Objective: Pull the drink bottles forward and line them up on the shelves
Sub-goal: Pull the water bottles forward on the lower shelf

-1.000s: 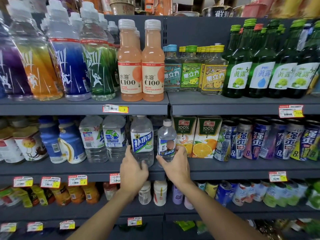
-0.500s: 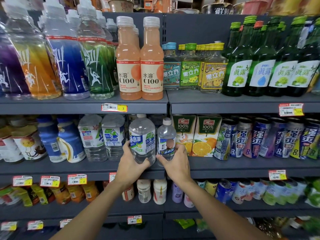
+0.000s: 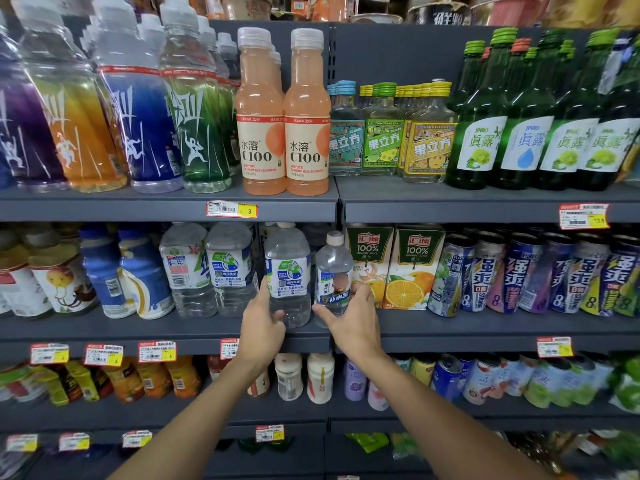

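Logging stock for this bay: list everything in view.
sports drink bottles: several, purple, orange, blue, green, top shelf left
C100 bottles: two in front, peach, top shelf middle
square bottles: three in front, blue, green, yellow, top shelf
glass bottles: several, green, top shelf right
blue-white bottles: two, middle shelf left
water bottles: two, clear, middle shelf
large clear bottle: one, middle shelf front
small clear bottle: one, right of it
juice cartons: two, green-orange, middle shelf
cans: a row, blue-purple, middle shelf right
lower-shelf drinks: many, mixed, blurred
left hand: grips large clear bottle
right hand: grips small clear bottle
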A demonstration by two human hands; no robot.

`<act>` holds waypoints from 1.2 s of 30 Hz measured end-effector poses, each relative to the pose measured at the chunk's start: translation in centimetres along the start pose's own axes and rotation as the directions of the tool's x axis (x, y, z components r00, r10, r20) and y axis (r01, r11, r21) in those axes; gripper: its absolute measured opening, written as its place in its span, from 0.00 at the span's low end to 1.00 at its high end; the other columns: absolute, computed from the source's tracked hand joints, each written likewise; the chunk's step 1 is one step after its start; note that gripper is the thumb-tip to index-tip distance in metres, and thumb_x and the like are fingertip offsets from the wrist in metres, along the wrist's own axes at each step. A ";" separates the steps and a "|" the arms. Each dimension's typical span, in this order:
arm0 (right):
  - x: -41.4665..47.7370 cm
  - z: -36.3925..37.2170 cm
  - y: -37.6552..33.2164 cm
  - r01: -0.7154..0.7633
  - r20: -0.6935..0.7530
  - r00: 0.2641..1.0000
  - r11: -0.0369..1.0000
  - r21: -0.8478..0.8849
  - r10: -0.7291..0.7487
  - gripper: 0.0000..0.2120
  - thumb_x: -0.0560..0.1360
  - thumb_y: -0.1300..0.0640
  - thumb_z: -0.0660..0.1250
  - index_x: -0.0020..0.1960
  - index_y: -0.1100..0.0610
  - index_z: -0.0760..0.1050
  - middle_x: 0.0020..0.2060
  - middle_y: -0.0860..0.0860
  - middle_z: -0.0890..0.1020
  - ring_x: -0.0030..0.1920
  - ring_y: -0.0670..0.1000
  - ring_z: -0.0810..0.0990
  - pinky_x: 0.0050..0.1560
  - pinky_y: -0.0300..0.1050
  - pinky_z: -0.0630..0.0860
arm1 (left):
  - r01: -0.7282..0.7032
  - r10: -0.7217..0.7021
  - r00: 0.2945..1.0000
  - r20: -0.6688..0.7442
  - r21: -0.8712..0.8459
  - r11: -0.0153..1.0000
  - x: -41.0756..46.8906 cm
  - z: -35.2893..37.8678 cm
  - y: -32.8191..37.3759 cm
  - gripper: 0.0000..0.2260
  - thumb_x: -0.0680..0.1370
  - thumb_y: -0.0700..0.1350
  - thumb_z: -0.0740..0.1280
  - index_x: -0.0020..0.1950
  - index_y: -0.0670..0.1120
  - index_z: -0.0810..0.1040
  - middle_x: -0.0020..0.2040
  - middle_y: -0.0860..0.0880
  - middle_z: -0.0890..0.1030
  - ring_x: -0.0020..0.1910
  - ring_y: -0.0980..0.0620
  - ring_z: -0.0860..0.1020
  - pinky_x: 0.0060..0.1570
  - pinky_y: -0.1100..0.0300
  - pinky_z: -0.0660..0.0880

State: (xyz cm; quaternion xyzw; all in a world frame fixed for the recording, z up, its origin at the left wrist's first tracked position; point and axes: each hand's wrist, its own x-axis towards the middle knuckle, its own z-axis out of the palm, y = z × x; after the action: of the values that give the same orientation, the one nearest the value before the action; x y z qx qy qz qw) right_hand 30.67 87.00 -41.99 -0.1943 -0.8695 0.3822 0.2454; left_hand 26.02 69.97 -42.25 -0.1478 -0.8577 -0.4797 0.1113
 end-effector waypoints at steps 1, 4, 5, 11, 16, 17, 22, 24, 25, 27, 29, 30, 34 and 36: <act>0.0 0.0 0.0 0.001 -0.001 1.000 1.000 -0.003 -0.001 0.36 0.67 0.36 0.78 0.63 0.54 0.63 0.59 0.51 0.73 0.58 0.54 0.76 0.54 0.53 0.78 | 0.016 -0.015 0.999 -0.040 0.024 1.000 -0.1 0.2 0.2 0.37 0.74 0.27 0.63 0.79 0.52 0.62 0.57 0.48 0.78 0.53 0.57 0.77 0.54 0.64 0.74; 0.1 0.0 -0.2 -0.005 0.000 1.000 1.000 -0.028 0.005 0.37 0.67 0.35 0.77 0.63 0.54 0.63 0.59 0.51 0.73 0.58 0.54 0.76 0.52 0.51 0.77 | 0.054 -0.053 0.982 -0.181 -0.001 0.999 -0.7 1.2 0.7 0.33 0.72 0.30 0.66 0.74 0.48 0.62 0.63 0.46 0.76 0.61 0.45 0.75 0.57 0.57 0.71; 0.1 0.0 -0.3 -0.011 -0.001 1.000 0.999 -0.038 0.011 0.37 0.67 0.35 0.78 0.63 0.54 0.64 0.59 0.52 0.73 0.57 0.55 0.76 0.52 0.50 0.77 | 0.045 -0.051 0.979 -0.198 -0.033 0.998 -0.9 1.5 1.0 0.32 0.71 0.32 0.68 0.72 0.49 0.63 0.64 0.47 0.76 0.63 0.46 0.75 0.60 0.57 0.71; 0.2 0.3 -1.0 -0.043 -0.003 0.999 0.998 -0.045 0.043 0.38 0.66 0.35 0.78 0.63 0.55 0.64 0.60 0.53 0.73 0.59 0.56 0.76 0.53 0.50 0.75 | 0.169 -0.124 0.961 -0.246 0.170 0.971 -0.9 3.3 2.6 0.47 0.69 0.57 0.79 0.76 0.38 0.58 0.67 0.38 0.71 0.68 0.39 0.69 0.62 0.41 0.73; -0.1 0.1 -0.6 -0.017 0.005 1.000 0.999 -0.037 0.017 0.35 0.69 0.35 0.75 0.63 0.54 0.64 0.59 0.53 0.73 0.59 0.56 0.77 0.55 0.51 0.77 | 0.106 -0.063 0.963 -0.264 0.152 0.983 -0.4 2.8 1.6 0.44 0.67 0.55 0.81 0.73 0.37 0.64 0.64 0.39 0.74 0.65 0.40 0.70 0.64 0.45 0.72; 0.0 0.1 -0.6 -0.013 0.004 1.000 0.999 -0.030 0.013 0.35 0.69 0.36 0.75 0.63 0.54 0.64 0.59 0.53 0.74 0.59 0.56 0.77 0.55 0.52 0.77 | 0.080 -0.045 0.967 -0.250 0.134 0.988 -0.2 2.5 1.3 0.43 0.66 0.55 0.81 0.72 0.38 0.65 0.63 0.40 0.75 0.65 0.41 0.71 0.64 0.46 0.72; 0.1 0.1 -0.4 -0.002 0.014 1.000 1.000 -0.019 0.002 0.33 0.69 0.37 0.75 0.61 0.53 0.64 0.57 0.52 0.74 0.58 0.56 0.76 0.54 0.53 0.77 | -0.005 0.016 0.989 -0.145 0.073 0.997 0.0 1.1 0.4 0.41 0.64 0.57 0.78 0.72 0.49 0.63 0.62 0.51 0.77 0.62 0.48 0.76 0.59 0.47 0.76; 0.0 0.2 -0.4 0.008 0.007 1.000 1.000 -0.012 -0.008 0.33 0.70 0.37 0.75 0.61 0.54 0.64 0.57 0.52 0.74 0.58 0.56 0.76 0.54 0.52 0.77 | -0.004 0.007 0.991 -0.135 0.022 1.000 -0.1 1.1 0.3 0.44 0.65 0.58 0.77 0.75 0.52 0.59 0.65 0.53 0.76 0.64 0.50 0.75 0.60 0.47 0.76; -0.1 0.2 -0.3 0.012 0.002 1.000 1.000 -0.008 -0.012 0.32 0.70 0.37 0.76 0.61 0.54 0.64 0.56 0.51 0.73 0.58 0.56 0.77 0.53 0.51 0.76 | -0.007 0.012 0.988 -0.156 0.033 0.999 -0.2 1.3 0.2 0.46 0.65 0.58 0.77 0.77 0.51 0.58 0.67 0.51 0.75 0.66 0.49 0.74 0.61 0.47 0.75; -0.1 0.3 -0.3 0.015 -0.006 1.000 1.000 -0.001 -0.015 0.32 0.70 0.38 0.76 0.60 0.54 0.64 0.54 0.49 0.72 0.57 0.55 0.77 0.52 0.50 0.76 | -0.001 0.032 0.974 -0.225 0.140 0.990 -0.6 2.2 0.0 0.49 0.67 0.59 0.79 0.78 0.43 0.57 0.69 0.43 0.71 0.69 0.44 0.69 0.65 0.47 0.72; -0.1 0.3 -0.4 0.017 -0.008 1.000 1.000 0.002 -0.017 0.31 0.70 0.38 0.75 0.59 0.53 0.64 0.53 0.49 0.71 0.56 0.55 0.77 0.52 0.50 0.76 | 0.016 0.018 0.965 -0.261 0.127 0.992 -1.0 2.8 0.0 0.48 0.68 0.57 0.80 0.78 0.39 0.58 0.67 0.39 0.69 0.68 0.43 0.65 0.67 0.49 0.68; -0.1 0.4 -0.4 0.016 -0.008 1.000 1.000 -0.003 -0.016 0.31 0.70 0.38 0.75 0.60 0.53 0.64 0.53 0.49 0.71 0.56 0.55 0.77 0.52 0.50 0.76 | 0.020 0.000 0.968 -0.249 0.077 0.997 -1.1 2.8 -0.1 0.46 0.69 0.55 0.80 0.78 0.40 0.59 0.67 0.41 0.69 0.69 0.44 0.64 0.68 0.51 0.67; 0.1 0.5 -0.1 0.030 0.007 1.000 0.999 -0.026 -0.029 0.34 0.71 0.37 0.75 0.64 0.56 0.64 0.58 0.53 0.74 0.58 0.56 0.76 0.54 0.51 0.76 | -0.021 0.014 0.994 -0.110 -0.066 0.998 -0.3 1.5 -1.3 0.34 0.73 0.42 0.77 0.75 0.51 0.65 0.68 0.51 0.75 0.69 0.51 0.71 0.68 0.51 0.70; 0.3 0.5 0.2 0.058 0.050 0.997 0.998 -0.014 -0.057 0.36 0.71 0.38 0.75 0.66 0.57 0.65 0.60 0.53 0.74 0.60 0.55 0.75 0.58 0.51 0.75 | -0.065 0.063 0.998 -0.019 -0.098 0.993 0.1 0.6 -1.6 0.32 0.75 0.35 0.72 0.74 0.55 0.66 0.66 0.54 0.77 0.66 0.53 0.74 0.66 0.57 0.72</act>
State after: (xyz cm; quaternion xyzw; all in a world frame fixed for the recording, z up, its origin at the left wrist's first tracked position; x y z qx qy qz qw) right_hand 30.18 87.05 -42.35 -0.1615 -0.8834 0.3732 0.2330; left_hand 25.28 69.73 -43.82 -0.1766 -0.8268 -0.5190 0.1261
